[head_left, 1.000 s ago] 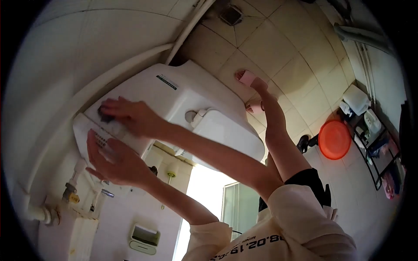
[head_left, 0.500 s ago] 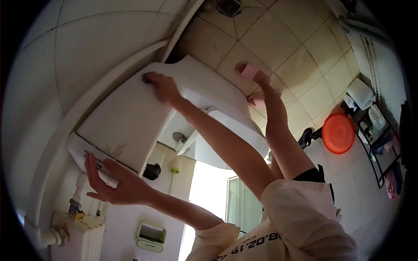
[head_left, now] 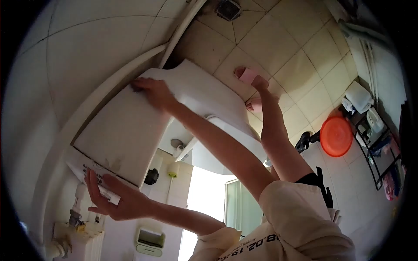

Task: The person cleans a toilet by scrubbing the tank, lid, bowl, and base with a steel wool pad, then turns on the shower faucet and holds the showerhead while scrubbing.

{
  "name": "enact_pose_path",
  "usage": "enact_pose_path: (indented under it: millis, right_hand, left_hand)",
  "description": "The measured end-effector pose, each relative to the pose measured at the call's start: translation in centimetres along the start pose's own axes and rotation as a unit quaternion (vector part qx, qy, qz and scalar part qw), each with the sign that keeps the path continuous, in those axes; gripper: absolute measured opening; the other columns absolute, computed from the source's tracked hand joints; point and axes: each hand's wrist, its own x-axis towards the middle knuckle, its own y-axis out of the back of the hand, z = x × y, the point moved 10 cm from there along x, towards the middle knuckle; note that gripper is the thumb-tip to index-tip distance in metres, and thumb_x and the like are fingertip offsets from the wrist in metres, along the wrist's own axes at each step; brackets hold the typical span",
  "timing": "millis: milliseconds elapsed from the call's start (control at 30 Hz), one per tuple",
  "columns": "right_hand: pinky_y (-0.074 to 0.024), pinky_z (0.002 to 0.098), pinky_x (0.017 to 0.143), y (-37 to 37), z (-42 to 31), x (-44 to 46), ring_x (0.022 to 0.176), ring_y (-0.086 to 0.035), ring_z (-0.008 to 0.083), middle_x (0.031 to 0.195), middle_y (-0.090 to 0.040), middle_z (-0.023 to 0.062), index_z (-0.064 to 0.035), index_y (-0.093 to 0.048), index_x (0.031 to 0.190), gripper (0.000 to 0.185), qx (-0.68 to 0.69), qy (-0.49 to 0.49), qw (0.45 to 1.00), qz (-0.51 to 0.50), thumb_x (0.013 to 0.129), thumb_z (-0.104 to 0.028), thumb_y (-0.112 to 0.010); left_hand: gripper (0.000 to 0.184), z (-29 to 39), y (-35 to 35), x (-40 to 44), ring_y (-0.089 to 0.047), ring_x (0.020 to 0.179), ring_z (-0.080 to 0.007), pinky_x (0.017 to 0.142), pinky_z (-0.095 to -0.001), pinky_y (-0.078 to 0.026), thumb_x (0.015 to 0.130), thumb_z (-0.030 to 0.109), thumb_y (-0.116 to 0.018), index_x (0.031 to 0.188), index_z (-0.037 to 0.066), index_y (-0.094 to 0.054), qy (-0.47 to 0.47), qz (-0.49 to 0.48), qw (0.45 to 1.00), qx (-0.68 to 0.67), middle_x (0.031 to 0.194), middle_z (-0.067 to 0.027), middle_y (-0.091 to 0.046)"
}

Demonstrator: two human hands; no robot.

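The side of a white toilet (head_left: 117,126) fills the left middle of the head view. My right hand (head_left: 154,93) presses against this side, near its back edge. Its fingers are closed on a small dark scrubbing pad (head_left: 137,87), mostly covered by the hand and blurred. Lower down, my left hand (head_left: 115,200) rests against the tank lid (head_left: 80,165), fingers spread, holding nothing. Dark printing shows on the lid beside those fingers. Smudges mark the toilet's side just above the lid.
A pale pipe (head_left: 87,111) runs along the wall behind the toilet. Valves (head_left: 76,219) sit below the tank lid. An orange basin (head_left: 336,136) and a black rack (head_left: 374,150) stand at right. A drain (head_left: 227,9) lies in the tiled floor.
My right hand has slid left with the dark scrubbing pad, toward the toilet's back edge. My left hand stays at the tank lid. The view has shifted slightly.
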Motion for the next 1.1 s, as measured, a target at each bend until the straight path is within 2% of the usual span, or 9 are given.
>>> enact_pose_path:
  millis: [133,200,300,433,533,667,867,900,1100]
  right_hand:
    - [-0.0461,0.0284,0.075,1.8,9.7,-0.7,0.081,-0.060,0.0227,0.088,-0.061,0.0092,-0.0126,-0.060,0.096,0.033,-0.066,-0.051,0.995,0.051,0.070,0.000,-0.044]
    - [-0.0461,0.0320,0.072,3.0,13.9,-2.0,0.081,-0.059,0.0259,0.086,-0.061,0.0103,-0.0097,-0.064,0.089,0.030,-0.041,-0.169,0.983,0.059,0.065,0.001,-0.049]
    - [-0.0443,0.0342,0.068,3.9,13.5,-3.5,0.074,-0.059,0.0265,0.081,-0.062,0.0105,-0.0096,-0.065,0.085,0.028,-0.149,-0.115,0.976,0.109,0.065,0.002,-0.049]
    - [-0.0442,0.0311,0.048,4.9,4.6,-5.4,0.046,-0.055,0.0240,0.064,-0.057,0.0181,-0.0079,-0.063,0.090,0.028,-0.018,-0.094,0.986,0.137,0.068,0.001,-0.048]
    - [-0.0422,0.0286,0.068,3.1,-3.2,-6.8,0.074,-0.049,0.0212,0.095,-0.060,0.0071,-0.0109,-0.060,0.098,0.029,0.023,-0.058,0.993,0.098,0.072,-0.002,-0.052]
    - [-0.0417,0.0265,0.068,2.0,-9.8,-7.3,0.074,-0.048,0.0188,0.093,-0.061,0.0047,-0.0111,-0.061,0.097,0.030,0.157,-0.015,0.981,0.110,0.071,0.003,-0.055]
    - [-0.0447,0.0306,0.062,3.9,1.5,-6.0,0.065,-0.056,0.0225,0.075,-0.061,0.0137,-0.0114,-0.063,0.093,0.027,-0.056,-0.042,0.985,0.158,0.071,-0.002,-0.050]
    - [-0.0446,0.0300,0.057,4.2,4.0,-5.9,0.056,-0.056,0.0226,0.068,-0.059,0.0156,-0.0099,-0.062,0.093,0.027,0.042,-0.095,0.986,0.132,0.071,-0.003,-0.048]
    - [-0.0442,0.0294,0.054,5.5,8.6,-7.8,0.054,-0.057,0.0186,0.065,-0.059,0.0158,-0.0075,-0.062,0.093,0.023,-0.060,-0.117,0.978,0.160,0.072,-0.008,-0.052]
  left_hand:
    - [0.013,0.0,0.3,-0.2,-0.057,0.093,-0.0172,0.102,-0.0405,-0.014,0.080,0.010,-0.052,0.088,0.009,-0.061,0.024,0.013,0.999,-0.028,0.093,0.0018,-0.061]
    - [0.012,1.0,0.5,0.0,-0.057,0.092,-0.0183,0.101,-0.0368,-0.021,0.080,0.004,-0.051,0.087,0.005,-0.060,-0.007,0.006,1.000,-0.008,0.092,-0.0025,-0.061]
    - [0.010,0.3,1.0,-0.3,-0.056,0.090,-0.0225,0.086,-0.0353,-0.044,0.080,0.004,-0.052,0.085,-0.002,-0.057,0.019,0.025,0.991,-0.132,0.094,-0.0133,-0.059]
    - [0.010,-0.9,2.0,-1.3,-0.056,0.091,-0.0236,0.083,-0.0345,-0.046,0.081,0.004,-0.051,0.086,-0.003,-0.057,0.079,0.048,0.979,-0.182,0.095,-0.0141,-0.058]
    - [0.010,-1.1,2.2,-2.4,-0.055,0.091,-0.0239,0.084,-0.0347,-0.046,0.081,0.003,-0.051,0.087,-0.004,-0.056,0.077,0.037,0.982,-0.166,0.094,-0.0144,-0.058]
    - [0.010,-1.7,2.5,-3.0,-0.056,0.091,-0.0249,0.083,-0.0353,-0.046,0.079,0.001,-0.052,0.086,-0.006,-0.055,0.101,0.042,0.976,-0.186,0.093,-0.0156,-0.058]
    - [0.014,-1.2,2.7,-3.1,-0.055,0.094,-0.0255,0.088,-0.0379,-0.042,0.078,0.005,-0.055,0.091,-0.001,-0.055,0.043,0.029,0.979,-0.196,0.094,-0.0109,-0.059]
    - [0.014,-1.4,2.7,-3.4,-0.055,0.094,-0.0255,0.088,-0.0379,-0.042,0.078,0.005,-0.055,0.091,-0.001,-0.055,0.048,0.029,0.979,-0.193,0.094,-0.0109,-0.059]
    - [0.024,-2.8,2.9,-4.8,-0.046,0.106,-0.0240,0.091,-0.0383,-0.039,0.077,0.016,-0.059,0.097,0.004,-0.055,0.141,0.025,0.984,-0.106,0.101,-0.0047,-0.057]
